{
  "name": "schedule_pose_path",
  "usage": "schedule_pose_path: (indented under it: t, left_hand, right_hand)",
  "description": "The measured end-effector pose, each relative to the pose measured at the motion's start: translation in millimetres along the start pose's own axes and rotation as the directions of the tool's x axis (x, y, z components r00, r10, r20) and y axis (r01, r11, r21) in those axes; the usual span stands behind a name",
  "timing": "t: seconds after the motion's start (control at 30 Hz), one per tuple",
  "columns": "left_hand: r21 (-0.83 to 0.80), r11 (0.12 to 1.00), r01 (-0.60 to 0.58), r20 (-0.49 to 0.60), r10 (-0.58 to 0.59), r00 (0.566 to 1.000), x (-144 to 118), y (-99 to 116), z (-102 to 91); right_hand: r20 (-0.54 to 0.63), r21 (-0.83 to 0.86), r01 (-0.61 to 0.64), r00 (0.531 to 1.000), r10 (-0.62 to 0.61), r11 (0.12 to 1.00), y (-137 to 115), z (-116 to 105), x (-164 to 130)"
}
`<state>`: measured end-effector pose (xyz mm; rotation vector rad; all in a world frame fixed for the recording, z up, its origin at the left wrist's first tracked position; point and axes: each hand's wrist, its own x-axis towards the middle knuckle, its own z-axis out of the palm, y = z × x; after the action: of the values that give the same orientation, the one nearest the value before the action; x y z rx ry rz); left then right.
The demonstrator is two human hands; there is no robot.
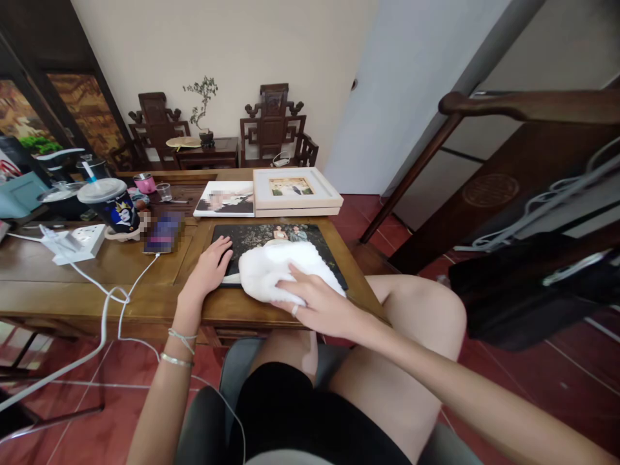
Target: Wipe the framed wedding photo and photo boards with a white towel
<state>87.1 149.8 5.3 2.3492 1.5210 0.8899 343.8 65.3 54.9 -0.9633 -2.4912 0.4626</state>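
In front of me on the wooden table (pixel 194 303) lies a dark photo panel (pixel 242 240) with a picture of two people among flowers. A fluffy white cloth (pixel 271 271) covers much of its lower half. My right hand (pixel 314 294), with a ring on one finger, grips the cloth and presses it against the panel. At the panel's left edge, my left hand (pixel 213 265) rests flat with its fingers stretched out and nothing in them. The panel's lower right part is hidden by the cloth and my right hand.
Behind the panel lie a white photo print (pixel 225 197) and a framed photo (pixel 298 187). To the left are a phone (pixel 163 232), a lidded drink cup (pixel 116 203), a white power strip (pixel 75 242) and loose cables. A wooden chair back (pixel 489 187) stands at the right.
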Motion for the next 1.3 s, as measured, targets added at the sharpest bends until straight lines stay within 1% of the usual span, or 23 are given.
schedule_pose_path:
  t: [0.07, 0.13, 0.37, 0.47, 0.53, 0.6, 0.7, 0.83, 0.93, 1.0, 1.07, 1.13, 1.2, 1.3]
  left_hand:
    - [-0.001, 1.000, -0.003, 0.001, 0.003, 1.000, 0.2, -0.8, 0.3]
    - [-0.002, 1.000, -0.005, 0.001, 0.005, 1.000, 0.5, -2.0, 0.9]
    - [0.001, 1.000, -0.005, 0.010, 0.005, 1.000, 0.8, -2.5, 0.5]
    - [-0.003, 1.000, 0.004, 0.018, -0.004, 1.000, 0.7, -1.0, -0.6]
    - [-0.010, 1.000, 0.006, 0.017, -0.006, 1.000, 0.6, -0.4, -0.9]
    - [-0.016, 1.000, 0.007, 0.015, -0.007, 1.000, 0.5, -0.4, -0.7]
    - [-0.018, 1.000, 0.007, 0.013, -0.007, 1.000, 0.3, -1.0, 0.0]
    - [-0.014, 1.000, 0.002, 0.015, -0.002, 1.000, 0.4, -2.1, 1.0]
    - [-0.017, 1.000, 0.005, 0.003, -0.005, 1.000, 0.5, -2.7, 1.6]
    - [-0.019, 1.000, 0.005, 0.000, -0.005, 1.000, 0.6, -3.0, 1.9]
    - [-0.018, 1.000, 0.003, 0.000, -0.003, 1.000, 0.6, -3.2, 2.1]
    - [-0.019, 1.000, 0.002, 0.000, -0.002, 1.000, 0.5, -3.3, 2.1]
    - [-0.021, 1.000, 0.004, 0.002, -0.004, 1.000, 0.3, -3.2, 2.0]
    - [-0.023, 1.000, 0.012, 0.005, -0.012, 1.000, 0.1, -2.9, 1.7]
  right_hand:
    - [-0.007, 0.013, -0.027, 1.000, 0.027, 1.000, 7.5, -2.3, 9.5]
    - [-0.032, 0.012, -0.050, 0.998, 0.050, 0.999, 20.0, -3.4, 25.5]
    - [-0.167, 0.052, -0.107, 0.979, 0.114, 0.993, 76.9, -2.2, 98.6]
    - [-0.194, 0.038, -0.140, 0.970, 0.144, 0.989, 89.6, -0.8, 119.9]
    - [-0.196, 0.017, -0.154, 0.968, 0.155, 0.988, 90.7, 1.7, 125.8]
    - [-0.190, -0.023, -0.156, 0.970, 0.149, 0.988, 85.5, 5.6, 123.8]
    - [-0.158, -0.091, -0.112, 0.983, 0.097, 0.989, 66.4, 11.8, 106.6]
    - [-0.098, -0.137, -0.044, 0.995, 0.031, 0.990, 29.4, 15.1, 66.0]
    - [-0.066, -0.096, -0.007, 0.998, 0.001, 0.995, 6.7, 14.6, 34.7]
    - [-0.054, -0.063, 0.029, 0.998, -0.033, 0.998, -1.8, 13.7, 18.6]
    - [-0.044, -0.045, 0.050, 0.998, -0.052, 0.998, -4.0, 12.2, 8.3]
    - [-0.042, -0.048, 0.029, 0.999, -0.031, 0.998, 0.3, 9.8, 4.3]
    - [-0.058, -0.063, -0.029, 0.998, 0.025, 0.998, 11.3, 6.6, 6.8]
    - [-0.104, -0.080, -0.097, 0.991, 0.088, 0.992, 36.6, 0.8, 21.1]
